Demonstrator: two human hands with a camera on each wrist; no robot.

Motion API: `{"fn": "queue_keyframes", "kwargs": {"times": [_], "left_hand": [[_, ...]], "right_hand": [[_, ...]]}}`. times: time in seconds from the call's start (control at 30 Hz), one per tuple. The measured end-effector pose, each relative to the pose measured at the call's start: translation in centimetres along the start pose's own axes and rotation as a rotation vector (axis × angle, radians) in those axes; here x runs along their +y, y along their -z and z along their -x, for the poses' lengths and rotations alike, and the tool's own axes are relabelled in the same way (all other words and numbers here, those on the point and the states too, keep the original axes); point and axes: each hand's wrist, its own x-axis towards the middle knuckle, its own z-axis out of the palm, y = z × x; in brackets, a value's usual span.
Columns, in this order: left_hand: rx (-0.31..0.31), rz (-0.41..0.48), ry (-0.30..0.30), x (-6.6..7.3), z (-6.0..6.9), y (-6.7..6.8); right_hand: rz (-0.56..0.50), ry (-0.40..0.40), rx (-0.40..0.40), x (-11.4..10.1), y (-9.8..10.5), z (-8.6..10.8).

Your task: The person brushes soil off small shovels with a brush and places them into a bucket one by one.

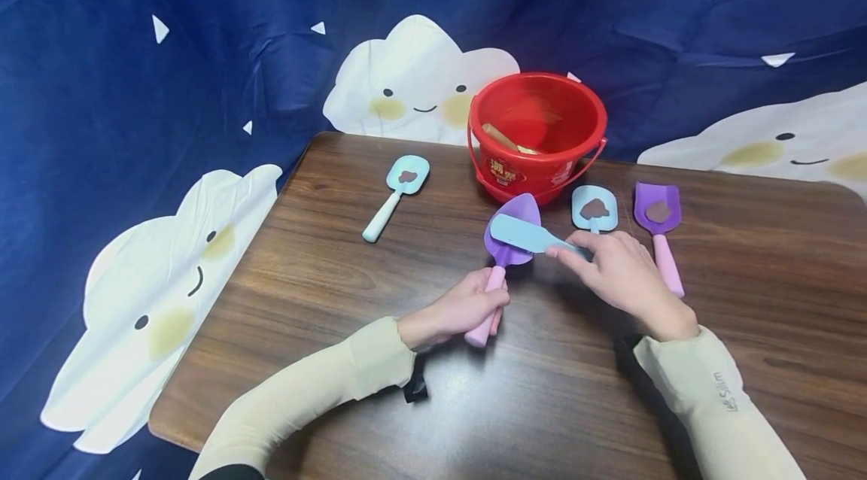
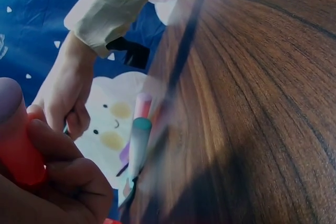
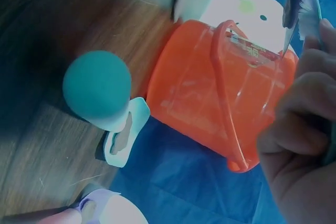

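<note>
My left hand [image 1: 467, 305] grips the pink handle of a purple toy shovel [image 1: 525, 209], its blade pointing away from me above the table. In the left wrist view, that handle [image 2: 18, 140] lies inside curled fingers [image 2: 68, 187]. My right hand [image 1: 626, 273] pinches the handle of a light blue brush [image 1: 521, 233]. The brush head lies across the purple blade and covers part of it. White bristles [image 3: 310, 17] show in the right wrist view, facing the shovel's blade. Whether the bristles touch the blade, I cannot tell.
A red bucket [image 1: 542, 171] stands behind the hands, with a wooden-handled item [image 1: 500, 137] inside. Light blue shovels with brown patches lie left [image 1: 408, 175] and right [image 1: 594, 203] of it. Another purple shovel [image 1: 658, 208] lies farther right on the wooden table [image 1: 305, 269].
</note>
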Motion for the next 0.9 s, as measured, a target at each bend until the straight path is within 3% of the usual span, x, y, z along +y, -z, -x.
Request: {"fn": "queue_keyframes", "kwargs": {"times": [0.47,0.67,0.9], "left_hand": [[-0.005,0.065,0.008,0.3,-0.2,0.1],[-0.009,0.092,0.018,0.5,0.0,0.0],[0.006,0.071,0.03,0.7,-0.1,-0.4]], "right_hand": [[0.057,0.012,0.12,0.2,-0.6,0.1],[0.074,0.038,0.207,0.7,-1.3,0.2],[-0.058,0.014,0.209,0.6,-1.3,0.2]]}}
